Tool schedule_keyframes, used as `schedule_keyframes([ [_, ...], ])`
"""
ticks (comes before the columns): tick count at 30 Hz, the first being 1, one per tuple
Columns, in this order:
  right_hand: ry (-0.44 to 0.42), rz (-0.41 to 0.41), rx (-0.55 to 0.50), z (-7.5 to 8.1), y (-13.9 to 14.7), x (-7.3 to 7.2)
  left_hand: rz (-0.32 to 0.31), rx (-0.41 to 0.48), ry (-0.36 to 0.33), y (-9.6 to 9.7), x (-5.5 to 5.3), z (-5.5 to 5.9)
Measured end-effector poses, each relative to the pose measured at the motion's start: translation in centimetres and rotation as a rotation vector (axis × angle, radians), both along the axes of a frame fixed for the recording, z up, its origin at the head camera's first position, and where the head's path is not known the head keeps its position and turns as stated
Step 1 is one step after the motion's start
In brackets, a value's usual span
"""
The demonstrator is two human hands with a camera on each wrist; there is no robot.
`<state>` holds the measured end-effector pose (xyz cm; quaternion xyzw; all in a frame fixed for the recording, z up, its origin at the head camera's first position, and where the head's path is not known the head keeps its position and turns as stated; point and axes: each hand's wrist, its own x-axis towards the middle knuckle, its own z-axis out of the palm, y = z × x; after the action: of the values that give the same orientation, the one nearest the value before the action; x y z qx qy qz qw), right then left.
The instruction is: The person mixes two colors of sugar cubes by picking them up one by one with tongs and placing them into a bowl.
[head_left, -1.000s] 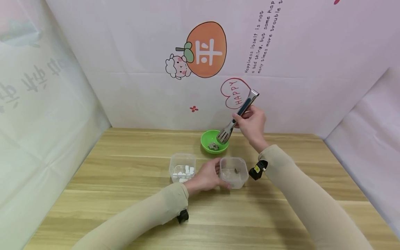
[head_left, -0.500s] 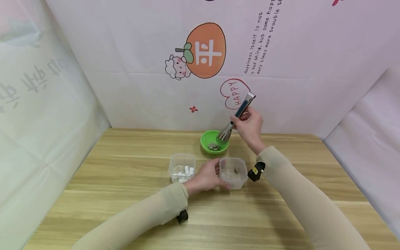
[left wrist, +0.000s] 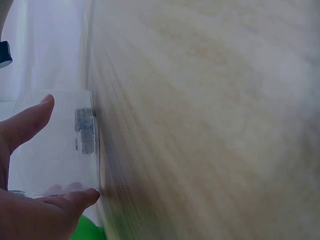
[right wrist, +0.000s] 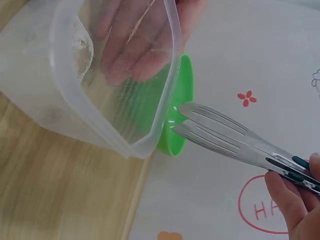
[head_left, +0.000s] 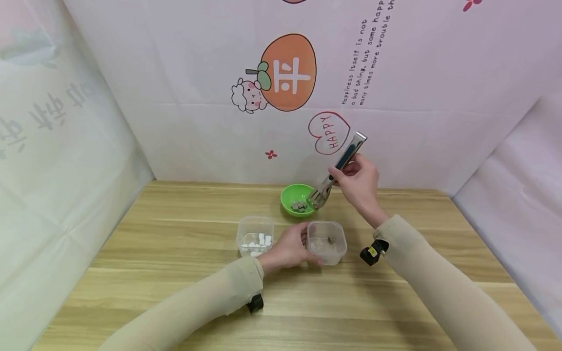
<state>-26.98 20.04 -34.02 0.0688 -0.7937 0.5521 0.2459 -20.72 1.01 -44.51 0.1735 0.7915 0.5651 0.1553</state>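
Note:
In the head view my left hand (head_left: 289, 247) grips the right-hand clear plastic container (head_left: 338, 251), its thumb on the near side and fingers on the far side. A dark little piece (head_left: 331, 240) shows in that container. My right hand (head_left: 361, 184) holds a pair of metal tongs (head_left: 347, 156) with dark grips, slanting down to the left. Their slotted tips overlap the right rim of a green bowl (head_left: 287, 194), where several grey-brown cubes (head_left: 299, 206) lie. The right wrist view shows the tong tips (right wrist: 212, 132) slightly apart, nothing between them.
Left of my left hand stands a second clear container (head_left: 244, 232) holding several white pieces (head_left: 265, 240). The wood-grain table (head_left: 175, 253) meets a printed white wall sheet (head_left: 197, 141) just behind the bowl. More white sheeting lines both sides.
My right hand and the tongs have shifted right and slightly nearer, carrying the tips from over the bowl to its right rim. The left hand and both containers stay in place.

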Motion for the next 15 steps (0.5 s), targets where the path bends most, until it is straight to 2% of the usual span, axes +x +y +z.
schedule_keyframes([
  [7, 0.040, 0.041, -0.033, 0.1, 0.5, 2.1, -0.002, -0.001, 0.000, -0.1, 0.1, 0.0],
  [11, 0.093, 0.071, -0.055, 0.2, 0.9, 3.5, -0.004, 0.000, -0.003, -0.1, 0.0, 0.0],
  [15, 0.141, 0.087, -0.029, 0.1, 1.3, 4.7, -0.004, -0.001, 0.003, -0.1, 0.0, 0.0],
])
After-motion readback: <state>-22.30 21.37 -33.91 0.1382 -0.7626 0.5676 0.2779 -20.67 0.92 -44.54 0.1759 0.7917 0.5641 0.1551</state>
